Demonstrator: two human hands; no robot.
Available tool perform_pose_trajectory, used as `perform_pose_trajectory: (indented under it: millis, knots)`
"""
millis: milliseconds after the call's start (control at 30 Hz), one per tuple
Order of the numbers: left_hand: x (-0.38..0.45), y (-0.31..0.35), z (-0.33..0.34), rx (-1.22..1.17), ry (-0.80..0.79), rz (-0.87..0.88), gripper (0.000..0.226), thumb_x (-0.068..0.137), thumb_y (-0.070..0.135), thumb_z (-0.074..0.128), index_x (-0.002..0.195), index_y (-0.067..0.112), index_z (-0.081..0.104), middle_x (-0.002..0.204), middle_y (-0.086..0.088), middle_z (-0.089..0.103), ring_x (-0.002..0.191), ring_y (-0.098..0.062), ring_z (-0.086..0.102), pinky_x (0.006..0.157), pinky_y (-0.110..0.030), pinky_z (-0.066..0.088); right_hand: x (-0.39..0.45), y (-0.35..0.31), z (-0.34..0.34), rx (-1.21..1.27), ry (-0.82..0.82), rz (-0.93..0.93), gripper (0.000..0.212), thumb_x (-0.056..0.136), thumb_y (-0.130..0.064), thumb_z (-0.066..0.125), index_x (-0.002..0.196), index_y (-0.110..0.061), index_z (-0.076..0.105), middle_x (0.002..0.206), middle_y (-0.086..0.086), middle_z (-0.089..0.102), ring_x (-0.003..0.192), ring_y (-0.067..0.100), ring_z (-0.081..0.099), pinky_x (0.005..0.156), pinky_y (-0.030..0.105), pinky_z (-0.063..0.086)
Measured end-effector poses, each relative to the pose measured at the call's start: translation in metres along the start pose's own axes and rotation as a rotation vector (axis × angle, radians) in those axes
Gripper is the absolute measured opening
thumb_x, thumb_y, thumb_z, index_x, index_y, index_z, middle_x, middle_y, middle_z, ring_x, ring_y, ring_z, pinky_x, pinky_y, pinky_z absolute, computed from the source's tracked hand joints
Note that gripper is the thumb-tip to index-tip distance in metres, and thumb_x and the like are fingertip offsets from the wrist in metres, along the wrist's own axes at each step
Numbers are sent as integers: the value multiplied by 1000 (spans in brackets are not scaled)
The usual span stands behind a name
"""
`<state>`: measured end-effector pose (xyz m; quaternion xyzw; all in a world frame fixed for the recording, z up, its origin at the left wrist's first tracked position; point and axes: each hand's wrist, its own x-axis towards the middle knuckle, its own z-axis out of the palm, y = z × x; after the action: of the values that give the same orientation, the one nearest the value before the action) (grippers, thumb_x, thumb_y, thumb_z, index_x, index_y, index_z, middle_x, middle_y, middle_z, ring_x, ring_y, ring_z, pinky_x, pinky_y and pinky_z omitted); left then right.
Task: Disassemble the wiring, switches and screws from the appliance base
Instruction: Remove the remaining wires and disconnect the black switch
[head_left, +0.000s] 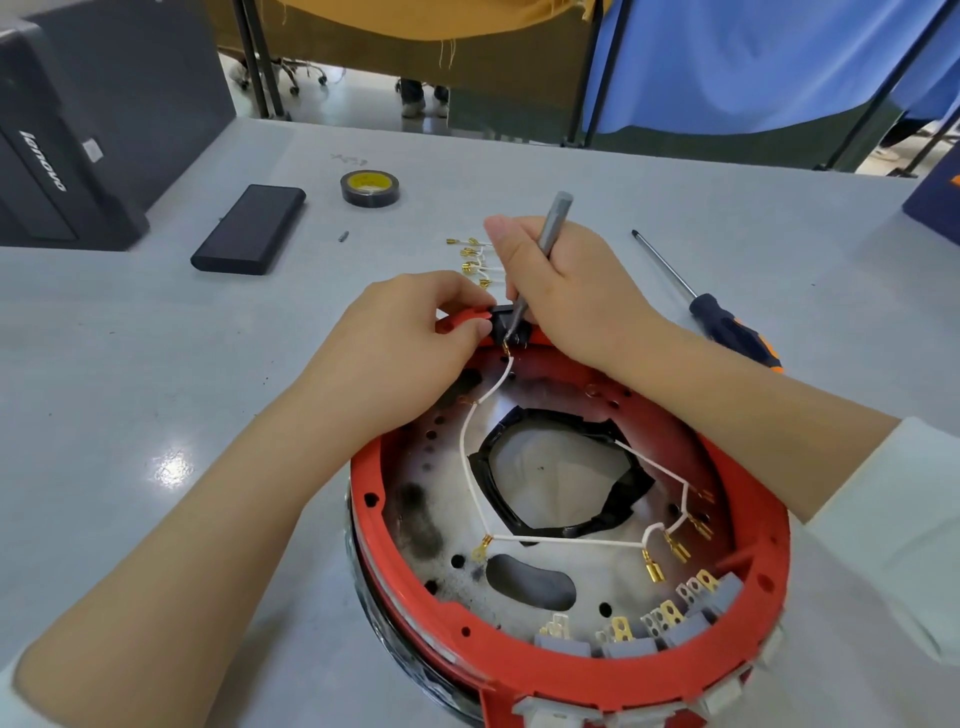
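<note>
Appliance base (519, 680), a red ring round a scorched metal plate, sits on the bench (130, 364) just in front of me, and I judge the job partly done. Going from the left: my left hand (410, 332) pinches the red rim at the far edge, steadying it beside a black switch (506, 319) seated in the ring. My right hand (561, 291) is curled round a slim grey tool (553, 223), tip down at that switch, where one white wire (470, 441) is plugged in. Behind my hands a small heap of loose leads (475, 260) with brass terminals lies on the bench, so some wiring is out. Inside the base the rest of the white harness lies with several terminals hanging free. Grey switches (644, 644) sit along the near rim. To the right a screwdriver (727, 322) lies unused. Left to do, as I read it: this last connector, the harness, the switches and any screws
</note>
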<state>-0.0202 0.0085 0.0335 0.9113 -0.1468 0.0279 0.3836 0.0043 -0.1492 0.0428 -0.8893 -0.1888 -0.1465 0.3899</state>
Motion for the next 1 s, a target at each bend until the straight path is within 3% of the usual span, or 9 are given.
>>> perform_pose_trajectory:
  millis: [133,300,400,533,600,700,800,900,1000]
  knots:
    - [0,1,-1,5,-4,5,20,91,27,56,108,35,66,90,25,61,91,-2,60,74,-6,38,3,-1,2,-228,-130,-22,49,100,-46,32,61,-18,44,54,-7,48,57,12,50,62,34,41]
    - [-1,0,0,-9,-4,-7,20,92,29,56,108,35,66,88,27,59,88,2,60,72,-7,38,3,3,1,184,85,88,49,102,-34,40,55,-18,46,41,-14,48,44,2,48,52,20,38]
    - [0,0,0,-11,-9,-11,19,92,29,57,107,36,65,82,30,55,85,6,57,68,-5,36,0,3,2,173,111,31,47,101,-33,41,58,-16,46,43,-14,49,45,1,49,49,11,36]
    - [0,1,-1,-8,-7,0,21,92,28,56,110,34,66,98,22,64,93,-2,60,74,-8,39,-9,1,3,49,100,-74,49,99,-36,40,66,0,48,51,5,48,51,17,47,52,26,38]
    - [0,1,-1,-11,-7,2,21,92,28,56,110,34,66,101,20,65,93,-2,61,75,-10,40,-12,0,3,-17,106,-141,47,99,-37,37,63,-7,43,54,11,47,52,20,45,53,30,37]
    - [-1,2,-1,-13,-11,7,19,92,28,55,106,36,66,91,24,64,87,2,60,70,-9,39,-18,-3,5,-148,128,-276,36,97,-37,34,64,-23,31,49,-5,34,48,15,36,50,18,27]
    - [-1,2,-1,-20,-21,23,19,93,28,54,104,35,67,95,20,67,84,1,61,70,-14,42,-23,-4,7,-209,160,-375,34,97,-29,37,66,-17,39,49,-2,34,45,16,34,47,24,28]
    - [-1,2,-1,-12,-14,18,19,93,28,54,105,35,67,95,22,66,87,2,61,70,-8,40,-21,-4,9,-197,175,-335,33,97,-31,36,67,-18,37,49,1,36,45,18,35,48,25,29]
    - [-1,1,0,-12,-5,-3,22,92,29,56,110,35,66,99,21,64,91,0,60,72,-5,37,-15,-3,10,-70,158,-165,44,99,-35,35,64,-10,39,53,15,46,50,21,42,51,28,34]
